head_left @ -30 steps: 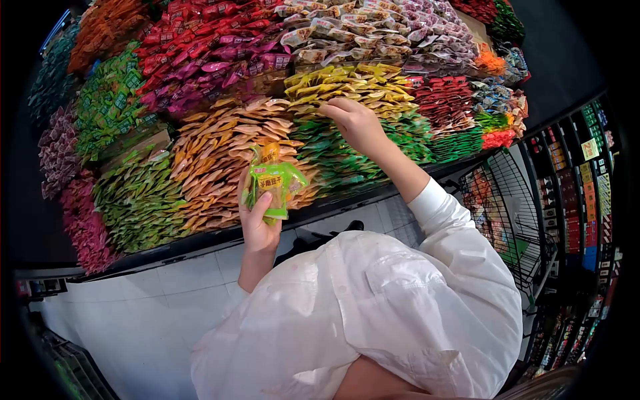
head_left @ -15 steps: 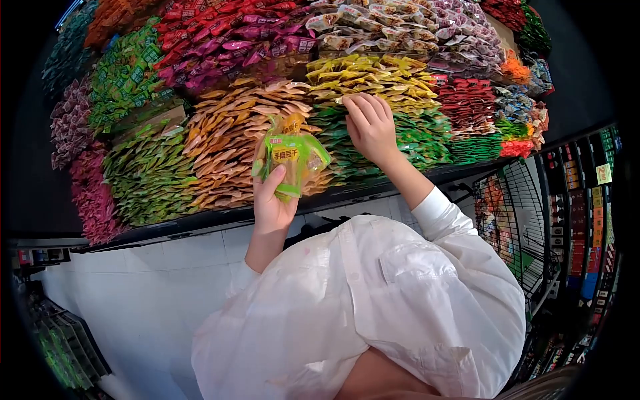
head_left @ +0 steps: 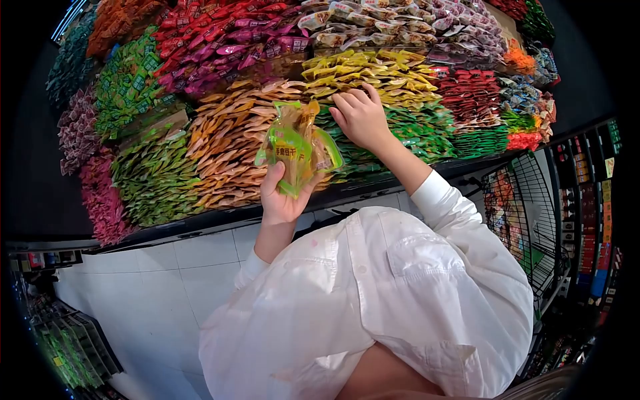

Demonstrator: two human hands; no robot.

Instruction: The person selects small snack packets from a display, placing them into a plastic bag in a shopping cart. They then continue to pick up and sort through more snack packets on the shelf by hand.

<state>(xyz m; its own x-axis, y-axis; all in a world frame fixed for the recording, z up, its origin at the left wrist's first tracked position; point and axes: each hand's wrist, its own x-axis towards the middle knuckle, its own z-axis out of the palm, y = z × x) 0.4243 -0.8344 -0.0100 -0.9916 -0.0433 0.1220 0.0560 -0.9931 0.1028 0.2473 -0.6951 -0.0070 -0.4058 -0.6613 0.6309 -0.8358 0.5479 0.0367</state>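
Note:
My left hand (head_left: 283, 199) grips a small bunch of clear and green snack packets (head_left: 291, 152), the thumb across the front. An orange-tinted packet sticks up behind the green one, and another packet leans out to the right. My right hand (head_left: 363, 119) is over the pile, its fingers bent and apart at the near edge of the yellow snack packets (head_left: 373, 72). Its palm hangs over the green snack packets (head_left: 420, 130). Nothing shows held in the right hand; the fingertips are partly hidden among the packets.
Orange packets (head_left: 227, 137) lie left of the yellow ones, light green packets (head_left: 157, 175) farther left, and red packets (head_left: 470, 100) to the right. A black wire shopping cart (head_left: 533, 220) stands at the right, beside shelves (head_left: 587, 220). White floor tiles (head_left: 153, 293) show below the display.
My right hand has shifted slightly left and down, its fingers now more bent and spread. The packets in my left hand have tilted and moved a little right.

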